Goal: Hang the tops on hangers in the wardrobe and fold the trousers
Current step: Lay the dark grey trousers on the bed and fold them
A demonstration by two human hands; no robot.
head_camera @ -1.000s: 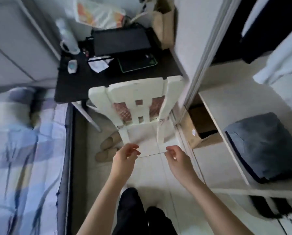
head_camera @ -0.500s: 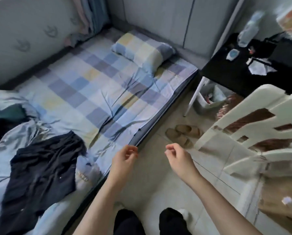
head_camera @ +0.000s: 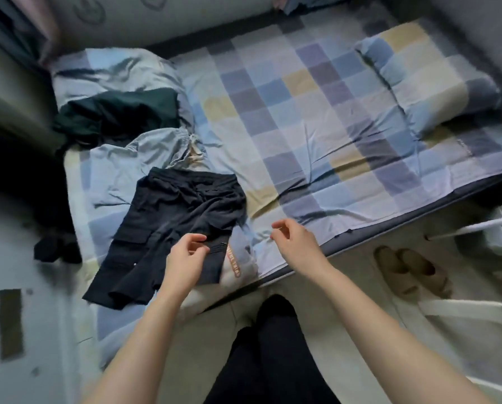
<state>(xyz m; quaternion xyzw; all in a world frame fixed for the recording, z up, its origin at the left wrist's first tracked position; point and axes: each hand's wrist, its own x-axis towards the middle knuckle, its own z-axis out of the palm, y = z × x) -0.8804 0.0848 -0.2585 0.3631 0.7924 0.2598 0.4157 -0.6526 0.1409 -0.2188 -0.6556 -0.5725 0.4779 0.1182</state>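
Dark navy cargo trousers (head_camera: 168,228) lie spread on the bed's near left part. Beneath them a pale garment with orange lettering (head_camera: 235,263) shows at the bed edge. A dark green garment (head_camera: 118,115) is bunched further back on the left, and light blue trousers with a drawstring (head_camera: 159,147) lie between the two. My left hand (head_camera: 185,258) hovers over the lower edge of the navy trousers, fingers loosely curled, holding nothing. My right hand (head_camera: 293,240) hangs above the bed edge, fingers curled and apart, empty.
The bed (head_camera: 302,126) has a checked blue, purple and yellow sheet and a matching pillow (head_camera: 424,80) at the right. Slippers (head_camera: 407,269) sit on the floor right of my legs. A small dark item (head_camera: 55,249) lies at the bed's left edge.
The view has swung left from the wardrobe and chair to the bed. Both hands have stayed in front of me and now hang over the bed's near edge.
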